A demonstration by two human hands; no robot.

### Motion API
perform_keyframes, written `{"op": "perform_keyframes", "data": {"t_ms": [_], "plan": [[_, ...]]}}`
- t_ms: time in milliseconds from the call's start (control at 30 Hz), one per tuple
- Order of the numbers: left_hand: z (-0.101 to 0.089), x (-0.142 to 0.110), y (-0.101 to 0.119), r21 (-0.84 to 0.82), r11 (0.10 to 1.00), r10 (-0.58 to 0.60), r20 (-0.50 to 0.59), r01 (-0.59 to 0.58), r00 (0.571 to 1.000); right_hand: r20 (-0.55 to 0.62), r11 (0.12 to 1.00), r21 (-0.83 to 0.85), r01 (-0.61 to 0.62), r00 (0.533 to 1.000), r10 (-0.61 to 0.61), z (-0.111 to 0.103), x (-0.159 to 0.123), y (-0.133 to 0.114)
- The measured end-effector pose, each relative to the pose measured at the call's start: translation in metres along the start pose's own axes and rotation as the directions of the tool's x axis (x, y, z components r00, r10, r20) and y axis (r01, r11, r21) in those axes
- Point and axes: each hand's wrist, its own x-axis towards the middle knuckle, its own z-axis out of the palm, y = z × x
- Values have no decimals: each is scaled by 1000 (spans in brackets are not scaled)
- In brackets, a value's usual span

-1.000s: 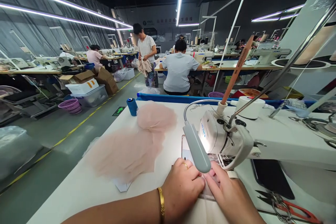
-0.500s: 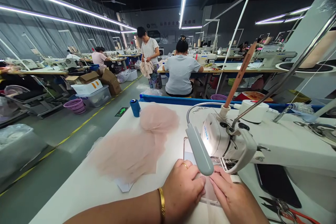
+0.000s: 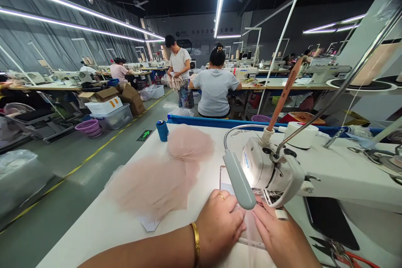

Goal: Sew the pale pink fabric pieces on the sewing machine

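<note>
A strip of sheer pale pink fabric (image 3: 251, 228) lies at the needle area of the white sewing machine (image 3: 270, 167), running toward me. My left hand (image 3: 220, 222), with a gold ring and bangle, is closed on the fabric's left side, fingers curled. Across from it, my right hand (image 3: 276, 230) grips the right side, its fingertips close beneath the machine head. A grey lamp head (image 3: 240, 180) on a bent metal neck hides the fingertips and the needle in part. Two piles of sheer pink fabric (image 3: 153, 188) rest on the table to the left.
A blue thread spool (image 3: 162, 130) stands at the table's far left corner. Right of the machine lie a black phone (image 3: 331, 222) and red-handled scissors (image 3: 339, 253). A white thread cone (image 3: 300, 135) stands behind the machine head. Co-workers (image 3: 215, 86) are at other tables ahead.
The view has shifted slightly. My hands stay at the machine, with the fabric strip between them now lying a little differently. The standing co-worker's hands and cloth have moved a little.
</note>
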Motion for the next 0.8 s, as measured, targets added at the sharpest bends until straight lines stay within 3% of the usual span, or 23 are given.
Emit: {"op": "perform_keyframes", "data": {"t_ms": [100, 200, 300, 367, 400, 467, 600, 667, 800], "plan": [[-6, 1, 0, -24, 1000, -12, 85, 14, 996, 8, 1000, 15, 17, 1000, -17, -5, 2, 0], [-26, 4, -3, -80, 996, -4, 249, 25, 968, 59, 991, 127, 46, 997, -54, -21, 6, 6], [-49, 5, -5, -114, 993, 93, 467, -44, 880, 183, 933, 350, 82, 971, -154, -44, 9, 13], [-54, 3, -6, -120, 987, 153, 542, -104, 826, 256, 877, 467, 112, 932, -256, -56, 11, 15], [-53, 2, -6, -128, 985, 166, 542, -115, 824, 267, 857, 500, 125, 919, -290, -60, 13, 15], [-43, -1, -6, -159, 984, 153, 481, -86, 863, 233, 839, 526, 138, 926, -298, -64, 16, 11], [-18, 1, -9, -296, 954, 15, 241, 59, 970, 90, 815, 578, 43, 989, -116, -60, 21, 0], [-12, 5, -11, -391, 915, -35, 163, 97, 986, 41, 791, 611, -31, 999, 7, -57, 21, -2], [-6, 14, -12, -440, 891, -48, 147, 109, 988, 14, 754, 643, -132, 987, 160, -49, 18, -3]]}}
